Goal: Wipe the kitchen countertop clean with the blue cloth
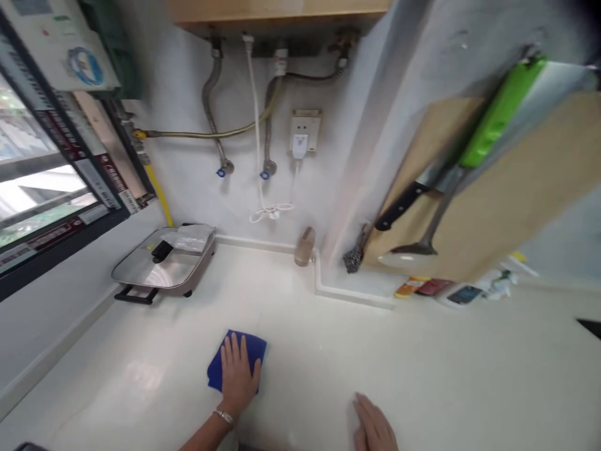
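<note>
A folded blue cloth point(256, 348) lies flat on the white countertop point(300, 332). My left hand point(238, 376) presses down on top of it with the fingers stretched out, and a bracelet circles that wrist. Part of the cloth is hidden beneath the palm. At the bottom edge of the view, right of the cloth, my right hand point(374, 426) rests at the counter with its fingers extended and nothing in it. Its lower part is cut off by the frame.
An electric pan point(159, 263) with a glass lid stands in the back left corner. A small brown container point(305, 247) sits by the back wall. Against the right wall hang a cutting board point(516, 181), a green-handled utensil point(483, 141) and a knife point(404, 203), above several packets point(413, 287).
</note>
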{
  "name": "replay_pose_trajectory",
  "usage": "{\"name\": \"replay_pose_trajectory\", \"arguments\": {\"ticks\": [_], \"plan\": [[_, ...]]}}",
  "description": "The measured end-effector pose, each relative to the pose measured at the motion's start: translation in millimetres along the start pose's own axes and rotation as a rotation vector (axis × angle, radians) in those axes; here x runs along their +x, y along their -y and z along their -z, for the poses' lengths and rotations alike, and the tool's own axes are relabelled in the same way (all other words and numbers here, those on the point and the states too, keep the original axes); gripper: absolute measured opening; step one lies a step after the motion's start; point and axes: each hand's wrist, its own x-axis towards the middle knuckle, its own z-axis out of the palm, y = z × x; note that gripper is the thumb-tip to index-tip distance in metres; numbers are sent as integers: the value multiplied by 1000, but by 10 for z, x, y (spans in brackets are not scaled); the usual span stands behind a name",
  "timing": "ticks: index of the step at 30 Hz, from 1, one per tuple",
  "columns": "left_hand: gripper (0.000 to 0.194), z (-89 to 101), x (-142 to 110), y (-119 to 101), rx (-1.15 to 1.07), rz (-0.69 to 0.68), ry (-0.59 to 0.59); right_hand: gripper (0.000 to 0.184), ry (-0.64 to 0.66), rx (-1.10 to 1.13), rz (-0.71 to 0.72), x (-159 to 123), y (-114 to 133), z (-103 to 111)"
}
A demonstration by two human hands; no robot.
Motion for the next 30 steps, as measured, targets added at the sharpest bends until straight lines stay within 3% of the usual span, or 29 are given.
{"name": "replay_pose_trajectory", "arguments": {"ticks": [5,10,13,15,17,20,23,26,30], "plan": [[71,-82,70,-762,-183,-208,180,54,109,-29,-104,59,152,127],[74,-255,138,-1862,-446,-264,334,52,146,48,-243,162,231,185],[76,-326,127,-2401,-523,-252,424,51,-5,134,-450,133,198,226],[75,-365,131,-2555,-553,-255,471,49,-164,151,-615,93,165,282],[73,-409,184,-2508,-623,-255,478,45,-270,128,-698,83,149,342],[68,-475,412,-2123,-735,-240,435,40,-283,106,-651,237,187,363],[66,-451,783,-1549,-630,-162,372,41,-191,113,-513,639,289,261],[65,-300,1075,-985,-444,-49,326,46,-50,35,-426,1090,409,77],[64,-109,1100,-447,-309,95,253,60,162,-79,-422,1354,538,-202]]}}
